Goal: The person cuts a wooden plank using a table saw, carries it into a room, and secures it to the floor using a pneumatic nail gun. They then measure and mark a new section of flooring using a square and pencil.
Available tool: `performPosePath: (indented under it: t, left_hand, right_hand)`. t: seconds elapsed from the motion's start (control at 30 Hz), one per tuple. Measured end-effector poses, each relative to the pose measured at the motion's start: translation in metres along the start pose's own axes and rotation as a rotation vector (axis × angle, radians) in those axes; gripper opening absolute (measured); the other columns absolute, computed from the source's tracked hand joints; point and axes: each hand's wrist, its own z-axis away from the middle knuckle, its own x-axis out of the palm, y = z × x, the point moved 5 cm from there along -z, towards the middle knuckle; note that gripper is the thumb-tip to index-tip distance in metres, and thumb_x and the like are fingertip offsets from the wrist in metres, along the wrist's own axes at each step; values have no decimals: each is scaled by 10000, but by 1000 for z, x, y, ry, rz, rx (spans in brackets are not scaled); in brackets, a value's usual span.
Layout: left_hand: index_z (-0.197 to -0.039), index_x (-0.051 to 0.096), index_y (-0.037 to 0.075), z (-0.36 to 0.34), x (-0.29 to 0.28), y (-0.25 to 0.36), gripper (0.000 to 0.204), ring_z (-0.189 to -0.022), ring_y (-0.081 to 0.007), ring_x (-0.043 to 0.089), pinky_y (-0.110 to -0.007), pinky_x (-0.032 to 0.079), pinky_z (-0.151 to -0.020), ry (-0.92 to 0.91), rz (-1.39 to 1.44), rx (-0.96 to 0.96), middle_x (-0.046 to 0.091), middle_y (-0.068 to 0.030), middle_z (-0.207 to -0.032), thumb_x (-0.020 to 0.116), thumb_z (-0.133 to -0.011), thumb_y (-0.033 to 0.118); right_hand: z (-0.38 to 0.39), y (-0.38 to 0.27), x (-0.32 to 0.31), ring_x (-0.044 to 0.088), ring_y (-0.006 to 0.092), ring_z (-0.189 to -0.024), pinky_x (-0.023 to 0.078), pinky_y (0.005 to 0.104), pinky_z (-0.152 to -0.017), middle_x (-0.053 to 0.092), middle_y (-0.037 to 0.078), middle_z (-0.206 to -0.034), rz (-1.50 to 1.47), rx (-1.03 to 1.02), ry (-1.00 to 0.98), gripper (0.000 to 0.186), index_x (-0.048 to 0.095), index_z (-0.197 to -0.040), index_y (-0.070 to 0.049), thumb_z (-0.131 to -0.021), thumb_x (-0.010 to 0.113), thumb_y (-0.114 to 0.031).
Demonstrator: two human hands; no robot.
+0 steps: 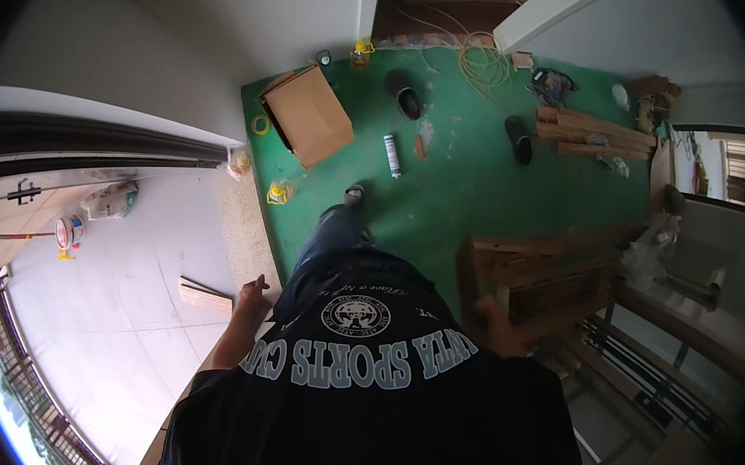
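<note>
My left hand hangs at my left side, close to a pale stone threshold. Its fingers look loosely bent and a little apart, and no object shows in them. On the other side, my right hand is smeared by motion, so its fingers cannot be made out. It is beside the near edge of a stack of brown wooden boards; whether it touches them, I cannot tell. One of my feet is on the green floor covering.
Ahead lie a cardboard box, a white tube, dark shoes and a coiled hose. Wooden planks lie at the far right. Left of the threshold are a few strips, a bucket and a sack.
</note>
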Motion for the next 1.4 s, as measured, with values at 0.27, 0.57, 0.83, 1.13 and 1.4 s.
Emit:
performPosePath:
  t: [0.27,0.57,0.83,1.13,1.4]
  left_hand:
    - [-1106,688,54,-159,-54,146,323,-501,-183,587,-314,445,-417,-80,360,-275,638,-85,-731,592,-1018,349]
    - [-1065,683,20,-289,-19,575,292,-630,-154,606,-298,505,-584,-94,187,379,671,-84,-787,570,-1017,285]
    - [-1049,734,43,-271,85,700,344,-863,-238,723,-394,561,-808,13,-6,179,735,-136,-871,584,-978,344]
    - [-1206,728,121,-236,134,738,335,-758,-213,729,-377,592,-749,-117,43,91,739,-127,-867,572,-1013,345]
    - [-1179,742,76,-348,103,790,378,-932,-317,734,-452,559,-896,40,118,-126,756,-183,-985,585,-978,355]
  right_hand:
    - [-2,1,18,665,374,-1010,534,465,-867,683,247,-1188,-255,22,-101,466,681,-1222,45,-939,704,-324]
    - [-27,-6,-90,631,360,-752,485,523,-686,657,252,-881,-394,111,-122,305,699,-990,41,-1027,493,-180]
    - [-138,83,-294,675,412,-974,533,523,-801,687,288,-1046,-80,-160,-132,288,693,-1102,43,-995,546,-181]
    - [-219,56,-675,685,458,-1052,557,563,-884,699,303,-1120,60,-209,280,399,600,-1263,43,-956,609,-211]
    - [-273,-34,-845,672,518,-1016,550,579,-861,701,318,-1061,40,-249,389,495,569,-1152,38,-861,721,-332]
